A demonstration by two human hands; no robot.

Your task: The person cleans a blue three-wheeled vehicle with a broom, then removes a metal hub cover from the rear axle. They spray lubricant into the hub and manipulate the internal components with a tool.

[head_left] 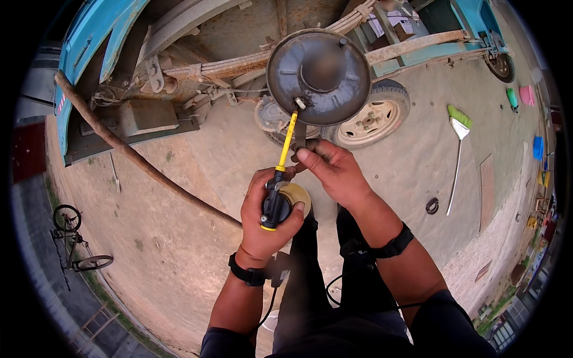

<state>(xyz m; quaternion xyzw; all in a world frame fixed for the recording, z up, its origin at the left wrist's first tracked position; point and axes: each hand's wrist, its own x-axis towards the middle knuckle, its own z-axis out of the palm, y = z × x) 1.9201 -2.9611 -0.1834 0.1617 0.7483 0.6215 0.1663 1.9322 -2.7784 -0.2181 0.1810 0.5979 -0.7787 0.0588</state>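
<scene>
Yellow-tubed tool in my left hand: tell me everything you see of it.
The yellow-tubed tool has a straight, plastic-looking tube, a black head with yellow accents and a round tan part, probably its body. Gripped in the left hand, it slants up the picture, its tip at a pale fitting on the dark drum; contact is unclear.

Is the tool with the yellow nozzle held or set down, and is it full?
Held: the left hand wraps around the tool, clear of the ground. Full or empty, I cannot tell; its contents do not show.

Before the drum is the spouted can, a broom at right (a bicycle far left)
</scene>
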